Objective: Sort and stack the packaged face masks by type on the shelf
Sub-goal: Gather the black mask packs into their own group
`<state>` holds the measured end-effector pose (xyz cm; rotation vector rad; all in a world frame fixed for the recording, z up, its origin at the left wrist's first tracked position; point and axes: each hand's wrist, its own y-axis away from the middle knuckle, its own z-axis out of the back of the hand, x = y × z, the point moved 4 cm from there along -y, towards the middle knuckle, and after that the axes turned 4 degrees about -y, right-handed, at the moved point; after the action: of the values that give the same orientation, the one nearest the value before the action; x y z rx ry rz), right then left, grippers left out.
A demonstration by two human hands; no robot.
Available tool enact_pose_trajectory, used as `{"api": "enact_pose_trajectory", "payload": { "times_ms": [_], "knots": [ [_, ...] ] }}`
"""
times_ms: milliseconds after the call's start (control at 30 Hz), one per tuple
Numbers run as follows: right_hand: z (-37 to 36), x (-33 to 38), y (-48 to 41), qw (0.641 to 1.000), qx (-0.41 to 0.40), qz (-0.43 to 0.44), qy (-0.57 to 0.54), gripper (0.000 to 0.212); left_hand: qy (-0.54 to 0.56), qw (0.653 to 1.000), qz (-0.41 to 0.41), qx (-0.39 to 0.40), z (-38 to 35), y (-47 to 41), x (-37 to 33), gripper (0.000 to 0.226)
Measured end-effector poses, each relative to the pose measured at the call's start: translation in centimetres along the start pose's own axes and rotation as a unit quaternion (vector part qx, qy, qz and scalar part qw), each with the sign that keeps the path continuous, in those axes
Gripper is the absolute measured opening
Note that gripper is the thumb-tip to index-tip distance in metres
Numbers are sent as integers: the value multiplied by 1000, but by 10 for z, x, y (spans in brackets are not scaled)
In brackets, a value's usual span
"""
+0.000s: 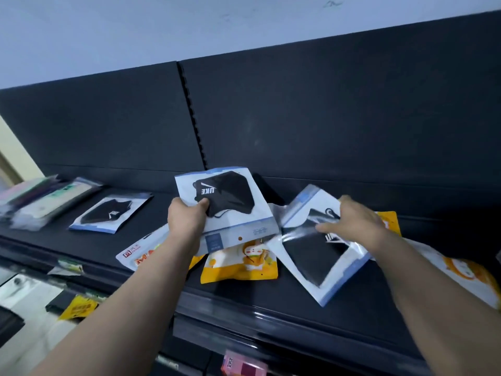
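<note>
My left hand (187, 217) grips a white-and-blue packet with a black mask (230, 202), lifted and tilted above the dark shelf (271, 297). My right hand (352, 221) rests on a second black-mask packet (317, 253) lying askew on the shelf, fingers curled on its clear film. Under and around these lie yellow cartoon-print mask packets (241, 264), one at the far right (466, 270) and one white-orange packet (141, 256) partly under my left forearm. Another black-mask packet (111, 213) lies flat further left by itself.
A pile of mixed clear packets (40, 199) sits at the shelf's far left. The shelf's dark back panel (325, 118) rises behind. Below the front edge hang a yellow price tag (78, 308) and a pink packet (241, 366) on a lower level.
</note>
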<state>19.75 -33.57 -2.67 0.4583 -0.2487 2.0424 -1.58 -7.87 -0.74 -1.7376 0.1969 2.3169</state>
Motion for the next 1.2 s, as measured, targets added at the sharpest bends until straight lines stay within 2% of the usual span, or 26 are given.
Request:
{"api": "enact_pose_trajectory", "payload": {
  "times_ms": [67,167,333,400,467,533,633,800,933,1067,1200],
  "knots": [
    [13,-6,1,995,-14,-29,-95,46,7,1000,-5,5,-7,0,-1,27],
    [16,0,8,964,-56,-48,-256,31,19,1000,-4,-13,-6,-2,1,30],
    [12,27,35,898,-208,-79,-379,34,33,995,13,-88,37,-18,19,34],
    [5,55,45,863,-229,-58,-446,31,56,991,28,-117,65,-27,28,33],
    [-11,92,49,842,-180,-23,-507,27,66,987,43,-142,93,-36,37,30],
    [-41,139,54,835,-94,-11,-542,20,76,984,49,-156,128,-51,49,31],
    [-82,192,61,849,-21,-2,-527,16,73,985,50,-147,174,-72,68,33],
    [-144,294,83,860,42,42,-507,14,11,988,69,-135,291,-128,117,30],
    [-181,352,90,874,61,49,-479,25,-40,991,74,-107,360,-162,141,27],
    [-209,387,89,830,66,11,-553,29,-43,994,60,-79,385,-193,151,29],
    [-215,394,75,795,-10,-63,-604,26,-47,998,48,-24,368,-220,148,28]
  ]
}}
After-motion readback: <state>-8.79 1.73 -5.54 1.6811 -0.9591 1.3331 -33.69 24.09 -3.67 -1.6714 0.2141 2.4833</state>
